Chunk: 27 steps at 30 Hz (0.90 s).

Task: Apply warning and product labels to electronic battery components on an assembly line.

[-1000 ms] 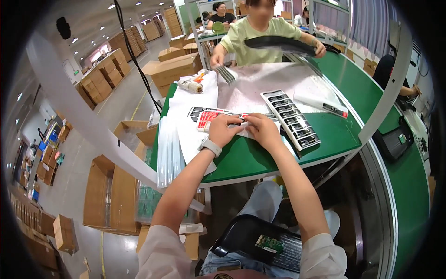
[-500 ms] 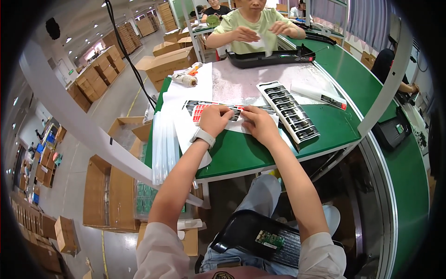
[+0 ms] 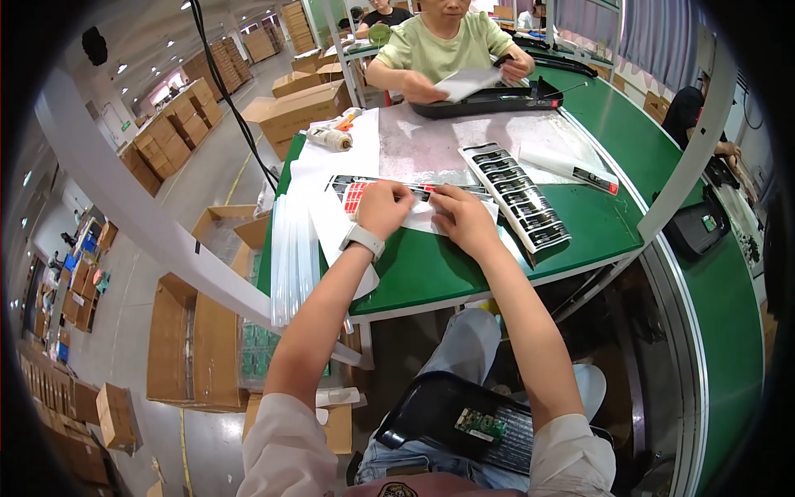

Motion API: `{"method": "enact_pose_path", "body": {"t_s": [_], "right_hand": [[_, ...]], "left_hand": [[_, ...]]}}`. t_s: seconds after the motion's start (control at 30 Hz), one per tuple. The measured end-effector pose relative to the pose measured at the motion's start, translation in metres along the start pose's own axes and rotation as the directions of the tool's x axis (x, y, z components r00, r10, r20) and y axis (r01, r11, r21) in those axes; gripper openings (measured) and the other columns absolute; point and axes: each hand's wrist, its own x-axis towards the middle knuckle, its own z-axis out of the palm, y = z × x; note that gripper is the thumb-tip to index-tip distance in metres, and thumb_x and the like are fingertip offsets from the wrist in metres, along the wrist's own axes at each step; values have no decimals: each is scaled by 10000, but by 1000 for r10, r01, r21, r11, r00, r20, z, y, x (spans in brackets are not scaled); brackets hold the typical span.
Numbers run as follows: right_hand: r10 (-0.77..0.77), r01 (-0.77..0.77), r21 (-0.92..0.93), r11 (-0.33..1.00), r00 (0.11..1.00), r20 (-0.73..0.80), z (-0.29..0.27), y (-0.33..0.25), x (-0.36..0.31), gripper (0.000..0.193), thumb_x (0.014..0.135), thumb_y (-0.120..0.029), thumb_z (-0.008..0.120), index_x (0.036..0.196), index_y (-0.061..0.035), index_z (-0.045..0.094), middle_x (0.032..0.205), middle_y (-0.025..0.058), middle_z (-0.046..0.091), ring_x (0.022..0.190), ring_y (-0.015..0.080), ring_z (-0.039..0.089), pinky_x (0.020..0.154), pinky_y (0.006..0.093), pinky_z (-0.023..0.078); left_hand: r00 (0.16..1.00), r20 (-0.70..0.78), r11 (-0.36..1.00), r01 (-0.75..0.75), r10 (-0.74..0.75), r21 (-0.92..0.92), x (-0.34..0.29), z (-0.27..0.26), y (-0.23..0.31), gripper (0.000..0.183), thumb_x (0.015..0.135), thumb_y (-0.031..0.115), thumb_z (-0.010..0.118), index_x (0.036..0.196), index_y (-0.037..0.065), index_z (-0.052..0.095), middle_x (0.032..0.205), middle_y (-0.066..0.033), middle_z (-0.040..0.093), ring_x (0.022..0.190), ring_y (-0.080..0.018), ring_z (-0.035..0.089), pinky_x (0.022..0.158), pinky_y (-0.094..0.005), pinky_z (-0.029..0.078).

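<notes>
On the near part of the green table, my left hand [image 3: 383, 210], with a pale watch on its wrist, has thumb and fingers pinched together; what sits between them is too small to make out. It rests over a sheet of red stickers [image 3: 354, 199]. Close by on the right, my right hand [image 3: 460, 219] presses finger and thumb on the edge of a black-and-red label sheet [image 3: 426, 191]. White backing paper [image 3: 422, 219] lies beneath both hands. A black plastic housing with a green circuit board [image 3: 483, 424] lies on my lap.
A strip of black labels [image 3: 517, 199] and a rolled label sheet [image 3: 571, 170] lie to the right. Clear plastic strips [image 3: 292, 257] hang at the left edge, beyond them a tape roll [image 3: 330, 138]. Opposite, a co-worker holds a white sheet [image 3: 470, 83] above a black housing [image 3: 489, 103].
My left fingertips have drawn slightly back from the label sheet, while my right hand stays nearly still. The co-worker's hands have spread apart and the white sheet is now flatter.
</notes>
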Motion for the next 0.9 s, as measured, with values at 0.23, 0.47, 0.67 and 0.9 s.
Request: {"method": "enact_pose_path", "body": {"t_s": [0.23, 0.47, 0.67, 0.9], "right_hand": [[14, -14, 9, 1000, 999, 36, -10, -13, 5, 383, 749, -61, 735, 1127, -63, 671, 1213, 103, 621, 1119, 321, 580, 950, 376, 471], [529, -454, 702, 549, 839, 129, -83, -101, -20, 153, 856, -142, 702, 921, -5, 711, 812, 13, 632, 783, 87, 575, 714, 234, 448], [498, -429, 503, 750, 867, -3, -116, -131, -62, 116, 834, -99, 700, 847, 16, 693, 764, 47, 645, 671, 93, 537, 627, 241, 425], [290, -302, 9, 953, 905, -312, -148, -129, -125, 42, 818, 30, 656, 825, 37, 615, 769, 80, 522, 698, 186, 541, 646, 281, 436]], "left_hand": [[510, -851, 986, 34, 126, 166, 9, -104, 36, 76, 812, 61, 654, 818, 4, 605, 820, -128, 634, 761, -317, 600, 724, -404, 472], [522, -388, 637, -477, 760, 606, -103, -62, 118, 85, 748, 64, 656, 830, 86, 656, 948, -49, 632, 945, -228, 608, 796, -404, 419], [466, -305, 551, -610, 831, 569, -141, -19, 133, 109, 754, 110, 617, 848, 110, 672, 975, -24, 650, 989, -186, 619, 821, -387, 401], [570, 95, 575, -816, 816, -50, -203, 18, 99, 329, 763, 315, 725, 928, 66, 588, 833, -48, 516, 800, -208, 538, 676, -326, 428]]}}
